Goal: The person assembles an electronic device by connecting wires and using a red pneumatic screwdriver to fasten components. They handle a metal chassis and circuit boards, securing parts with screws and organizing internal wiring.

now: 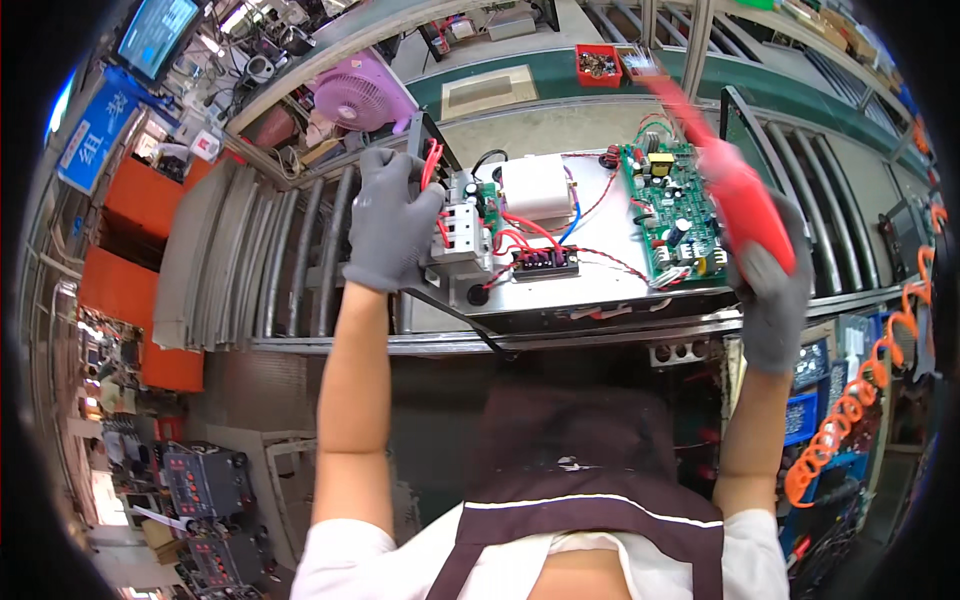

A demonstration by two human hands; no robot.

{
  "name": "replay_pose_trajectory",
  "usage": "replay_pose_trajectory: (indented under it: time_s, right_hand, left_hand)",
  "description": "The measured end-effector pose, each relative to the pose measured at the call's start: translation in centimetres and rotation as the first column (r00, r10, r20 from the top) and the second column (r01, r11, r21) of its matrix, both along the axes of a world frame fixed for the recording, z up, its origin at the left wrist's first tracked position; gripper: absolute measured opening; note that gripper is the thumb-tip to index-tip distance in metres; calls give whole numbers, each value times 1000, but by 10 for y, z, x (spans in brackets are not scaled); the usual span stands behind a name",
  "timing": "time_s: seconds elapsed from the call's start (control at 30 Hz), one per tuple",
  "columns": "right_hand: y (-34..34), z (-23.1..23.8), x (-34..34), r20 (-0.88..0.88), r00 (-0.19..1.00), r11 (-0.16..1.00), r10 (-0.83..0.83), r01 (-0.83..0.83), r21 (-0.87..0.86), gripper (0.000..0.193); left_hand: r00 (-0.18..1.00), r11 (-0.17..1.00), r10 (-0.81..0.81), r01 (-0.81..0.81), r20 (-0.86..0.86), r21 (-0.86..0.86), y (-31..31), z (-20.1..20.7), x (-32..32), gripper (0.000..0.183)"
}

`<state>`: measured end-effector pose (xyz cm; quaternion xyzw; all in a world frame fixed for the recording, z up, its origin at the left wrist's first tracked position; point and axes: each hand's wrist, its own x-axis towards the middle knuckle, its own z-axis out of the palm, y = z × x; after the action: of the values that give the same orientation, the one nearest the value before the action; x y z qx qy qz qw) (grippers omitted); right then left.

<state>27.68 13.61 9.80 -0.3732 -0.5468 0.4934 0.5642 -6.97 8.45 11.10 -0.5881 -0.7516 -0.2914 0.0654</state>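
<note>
The left hand point(392, 222), in a grey glove, lies on the left end of an open metal chassis point(600, 285); its fingers are curled over the edge beside a white circuit breaker point(458, 232) and some red wires point(432, 165), so the grip is closed on the chassis, though how firmly I cannot tell. The right hand point(772, 285), also in a grey glove, is raised at the right end of the chassis; its grip is closed around a red powered screwdriver point(735, 185), whose long body goes up and to the left, with the thin tip blurred near the top of the picture.

The chassis stands on a roller conveyor point(290, 260), between the two hands and straight in front of the person; inside it, from left to right, there are the circuit breaker, a white box-shaped part point(537, 188), a small black terminal block point(545, 262) with red wires, and a green circuit board point(672, 215) just beside the screwdriver. A black cable point(455, 315) runs from the left part of the chassis down over the front rail.

Behind the conveyor a pink fan point(358, 92) stands at the left, and a red parts bin point(598, 64) is further back on the green desk point(560, 70); an orange coiled hose point(860, 400) hangs at the right, well apart from the chassis; a screen point(155, 32) is in the upper left corner. The person wears a dark apron point(590, 480) over a white shirt.
</note>
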Motion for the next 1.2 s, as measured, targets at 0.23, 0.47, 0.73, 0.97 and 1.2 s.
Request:
replay_pose_trajectory:
  time_s: [0.23, 0.47, 0.73, 0.97, 1.2]
  right_hand:
    - [50, -1, -124, -145, 981, 984, 127, -106, 140, 41]
    - [63, -11, -169, -63, 998, 991, 6, 3, 133, 47]
    - [71, -32, -206, -164, 982, 991, 90, -73, 110, 45]
    - [64, -30, -206, -44, 999, 937, -30, 43, 347, 43]
    - [64, -27, -201, -47, 991, 890, -129, 136, 434, 43]
  left_hand:
    - [978, 997, -57, 47, 200, 54, -5, -3, -1, 21]
    - [938, 998, -47, 30, 344, 56, -4, -1, 3, 18]
    - [944, 999, -42, 31, 327, 38, -2, 2, 5, 18]
    - [955, 999, -45, 36, 293, 36, -2, 1, 5, 18]
    - [975, 998, -57, 47, 217, 50, -2, 1, 4, 19]
